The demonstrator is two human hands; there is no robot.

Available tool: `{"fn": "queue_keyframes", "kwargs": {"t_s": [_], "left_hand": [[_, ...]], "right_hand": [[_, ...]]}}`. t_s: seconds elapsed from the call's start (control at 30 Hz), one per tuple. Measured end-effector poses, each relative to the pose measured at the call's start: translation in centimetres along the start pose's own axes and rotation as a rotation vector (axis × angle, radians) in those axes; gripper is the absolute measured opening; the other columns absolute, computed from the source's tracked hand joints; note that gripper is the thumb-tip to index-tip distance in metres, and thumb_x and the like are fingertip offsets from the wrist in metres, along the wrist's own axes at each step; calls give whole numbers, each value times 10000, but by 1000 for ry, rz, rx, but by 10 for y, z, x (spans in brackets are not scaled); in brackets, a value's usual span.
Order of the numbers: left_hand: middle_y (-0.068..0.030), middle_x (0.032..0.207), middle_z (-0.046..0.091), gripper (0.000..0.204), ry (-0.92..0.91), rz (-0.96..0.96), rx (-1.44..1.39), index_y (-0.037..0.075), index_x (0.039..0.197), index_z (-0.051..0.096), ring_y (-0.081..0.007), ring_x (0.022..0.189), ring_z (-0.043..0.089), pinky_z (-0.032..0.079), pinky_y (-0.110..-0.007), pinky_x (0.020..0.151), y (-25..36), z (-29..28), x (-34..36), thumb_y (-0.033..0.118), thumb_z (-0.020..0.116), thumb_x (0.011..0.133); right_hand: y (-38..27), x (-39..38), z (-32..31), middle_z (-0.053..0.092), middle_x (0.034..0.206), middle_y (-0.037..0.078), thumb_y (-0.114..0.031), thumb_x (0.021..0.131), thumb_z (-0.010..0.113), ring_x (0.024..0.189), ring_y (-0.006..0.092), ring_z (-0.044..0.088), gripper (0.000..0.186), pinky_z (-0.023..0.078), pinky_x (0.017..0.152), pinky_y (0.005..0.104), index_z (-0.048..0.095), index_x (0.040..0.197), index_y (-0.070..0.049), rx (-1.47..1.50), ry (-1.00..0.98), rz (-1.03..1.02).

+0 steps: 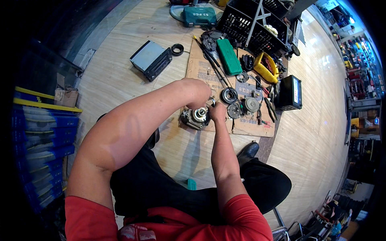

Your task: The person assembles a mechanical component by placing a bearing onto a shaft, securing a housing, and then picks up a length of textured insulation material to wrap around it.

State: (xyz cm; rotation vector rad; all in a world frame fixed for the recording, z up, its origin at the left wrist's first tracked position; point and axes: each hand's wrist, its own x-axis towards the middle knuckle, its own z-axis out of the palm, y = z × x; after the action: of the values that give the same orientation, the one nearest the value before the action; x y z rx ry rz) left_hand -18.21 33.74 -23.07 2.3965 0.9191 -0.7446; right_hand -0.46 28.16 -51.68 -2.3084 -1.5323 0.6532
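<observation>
Both hands (209, 105) on upward-facing compressor (196, 117)

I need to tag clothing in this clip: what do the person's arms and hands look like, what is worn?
Both arms are bare from short red sleeves down. The left hand and right hand appear gloveless; no watch or bracelet is visible.

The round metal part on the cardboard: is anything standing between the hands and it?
Nothing visible does. Both the left hand and the right hand are already at the round metal part on the cardboard sheet. The loose discs lie to its right, apart from it.
</observation>
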Motion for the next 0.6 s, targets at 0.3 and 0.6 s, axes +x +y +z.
{"fn": "queue_keyframes", "kwargs": {"t_s": [0.3, 0.6], "left_hand": [[-188, 1103, 666, 345, 5, 2, 18, 42, 1143, 623, -344, 1051, 632, 508, -441, 894, 0, 3, 2, 284, 636, 896], [-187, 1104, 663, 345, -5, -9, 2, 38, 1141, 623, -342, 1055, 629, 506, -438, 894, -1, 3, -2, 282, 637, 897]], "right_hand": [[-8, -6, -6, 661, 838, 289, -324, 732, 759, 820, 408, 669, 384, 521, 738, 464, 696, 829, 42, 73, 2, 111], [3, 4, -1, 667, 776, 266, -289, 764, 697, 751, 369, 678, 329, 519, 701, 436, 705, 795, 38, 176, 52, 119]]}}
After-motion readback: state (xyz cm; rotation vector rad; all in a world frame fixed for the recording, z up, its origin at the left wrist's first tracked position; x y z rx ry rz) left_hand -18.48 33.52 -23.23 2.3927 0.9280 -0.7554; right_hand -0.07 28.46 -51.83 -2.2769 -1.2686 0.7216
